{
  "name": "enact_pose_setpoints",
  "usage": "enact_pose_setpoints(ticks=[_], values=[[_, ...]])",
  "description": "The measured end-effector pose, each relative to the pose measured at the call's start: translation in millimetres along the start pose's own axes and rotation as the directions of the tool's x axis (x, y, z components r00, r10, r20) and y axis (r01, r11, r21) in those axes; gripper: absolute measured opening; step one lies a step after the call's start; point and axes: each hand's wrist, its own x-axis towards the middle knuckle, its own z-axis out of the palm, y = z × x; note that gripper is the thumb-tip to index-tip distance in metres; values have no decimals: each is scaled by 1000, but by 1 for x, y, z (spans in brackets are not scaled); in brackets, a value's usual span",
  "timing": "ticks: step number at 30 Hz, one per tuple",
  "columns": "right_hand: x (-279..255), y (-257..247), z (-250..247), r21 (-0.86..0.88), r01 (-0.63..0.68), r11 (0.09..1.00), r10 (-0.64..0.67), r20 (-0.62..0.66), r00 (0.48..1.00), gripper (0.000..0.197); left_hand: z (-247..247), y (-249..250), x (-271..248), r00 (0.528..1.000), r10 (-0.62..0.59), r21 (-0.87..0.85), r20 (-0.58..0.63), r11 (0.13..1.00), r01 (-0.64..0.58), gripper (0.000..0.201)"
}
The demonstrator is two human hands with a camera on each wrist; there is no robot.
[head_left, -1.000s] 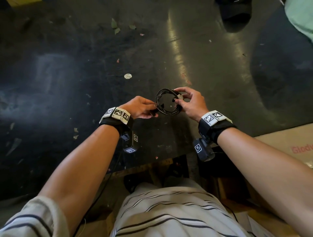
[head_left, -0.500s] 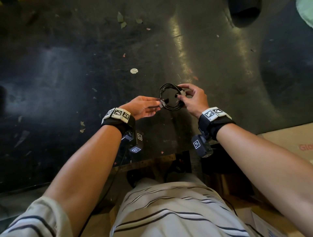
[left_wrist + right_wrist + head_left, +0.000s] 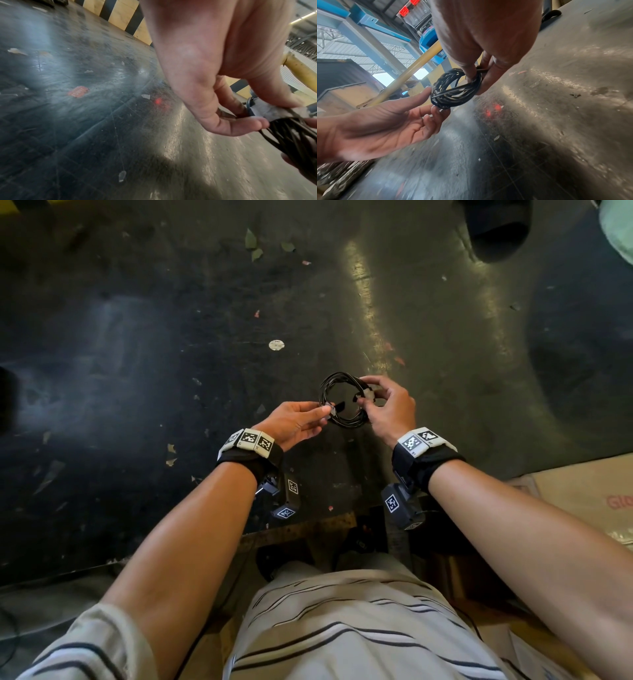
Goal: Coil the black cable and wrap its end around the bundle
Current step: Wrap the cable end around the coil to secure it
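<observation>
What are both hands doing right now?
Left hand: pinches the near-left side of the cable coil between thumb and fingertips.
Right hand: grips the coil's right side, fingers curled round it.

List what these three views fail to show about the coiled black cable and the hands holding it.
- Head view: right hand covers the black cable where it grips.
- Left wrist view: coil cut off by the right edge; left hand blurred.
- Right wrist view: the cable's end cannot be traced; too tangled.

Your black cable [image 3: 342, 419] over a dark, scuffed table [image 3: 137, 354].
Your wristbands [image 3: 250, 441] are white with black-and-white squares; your shirt [image 3: 342, 628] is pale, dark-striped.
</observation>
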Motion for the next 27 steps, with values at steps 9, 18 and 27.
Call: enact_pose_setpoints(ticks=[9,18,27], values=[[-8,0,5,-29,66,997,-65,38,997,37,0,-9,4,996,2,40,-94,999,2,42],[-13,2,8,-11,67,998,-65,128,990,37,4,-9,9,982,-75,66,-172,994,88,41],[-9,4,11,-22,39,999,-36,130,991,37,12,-8,19,945,56,359,-323,931,67,39]])
